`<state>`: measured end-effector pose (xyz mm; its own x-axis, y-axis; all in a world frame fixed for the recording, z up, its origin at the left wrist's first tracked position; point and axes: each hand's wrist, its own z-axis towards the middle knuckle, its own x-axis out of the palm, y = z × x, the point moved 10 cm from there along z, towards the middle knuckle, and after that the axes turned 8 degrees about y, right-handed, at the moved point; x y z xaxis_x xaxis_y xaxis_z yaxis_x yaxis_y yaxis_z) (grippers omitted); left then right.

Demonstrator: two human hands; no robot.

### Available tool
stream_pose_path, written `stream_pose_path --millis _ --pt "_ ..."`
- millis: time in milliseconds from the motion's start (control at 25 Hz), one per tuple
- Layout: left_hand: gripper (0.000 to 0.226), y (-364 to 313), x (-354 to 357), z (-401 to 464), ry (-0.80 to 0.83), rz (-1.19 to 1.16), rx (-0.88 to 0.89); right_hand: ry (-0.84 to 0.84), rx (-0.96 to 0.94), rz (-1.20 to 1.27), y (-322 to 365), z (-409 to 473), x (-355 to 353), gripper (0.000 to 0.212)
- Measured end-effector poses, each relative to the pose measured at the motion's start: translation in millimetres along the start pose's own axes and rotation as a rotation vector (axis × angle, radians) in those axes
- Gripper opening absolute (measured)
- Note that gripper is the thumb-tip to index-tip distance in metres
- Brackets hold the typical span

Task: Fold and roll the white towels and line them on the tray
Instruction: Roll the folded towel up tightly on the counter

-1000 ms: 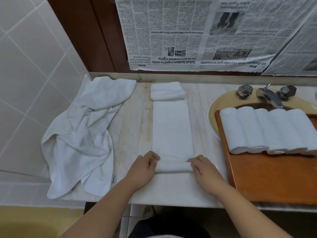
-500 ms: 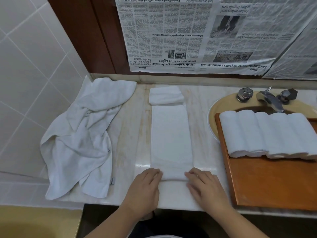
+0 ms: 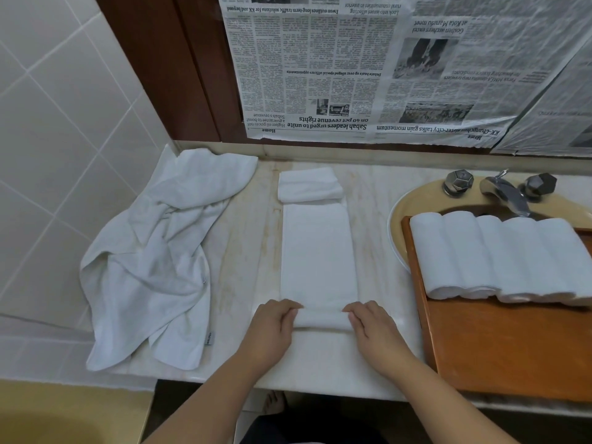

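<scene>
While five rolled white towels [image 3: 499,257] lie side by side on the orange-brown wooden tray [image 3: 512,347], the left hand [image 3: 272,328] and right hand [image 3: 374,331] grip the rolled near end of the long folded white towel [image 3: 318,251] on the pale marble counter [image 3: 374,225].

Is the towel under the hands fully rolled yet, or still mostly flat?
Mostly flat. Only the near end of the folded towel is rolled, between the left hand and right hand.
</scene>
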<state>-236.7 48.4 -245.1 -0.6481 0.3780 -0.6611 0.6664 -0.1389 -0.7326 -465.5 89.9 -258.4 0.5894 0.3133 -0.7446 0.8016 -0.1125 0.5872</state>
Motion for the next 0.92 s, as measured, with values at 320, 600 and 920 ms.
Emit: stream_pose_path --millis 320,600,920 --pt "0.039 -35.5 9.1 -2.1 -0.169 0.433 0.215 -0.346 -0.2 -0.21 23.4 -12.1 -17.9 0.011" --pt "0.05 -20.0 24.1 -31.5 -0.134 0.433 0.337 -0.251 -0.209 -0.319 17.1 -26.6 -3.1 0.037" --pt "0.027 7.3 1.8 15.6 -0.05 -0.061 -0.051 -0.026 0.005 0.026 4.3 11.1 -10.8 0.023"
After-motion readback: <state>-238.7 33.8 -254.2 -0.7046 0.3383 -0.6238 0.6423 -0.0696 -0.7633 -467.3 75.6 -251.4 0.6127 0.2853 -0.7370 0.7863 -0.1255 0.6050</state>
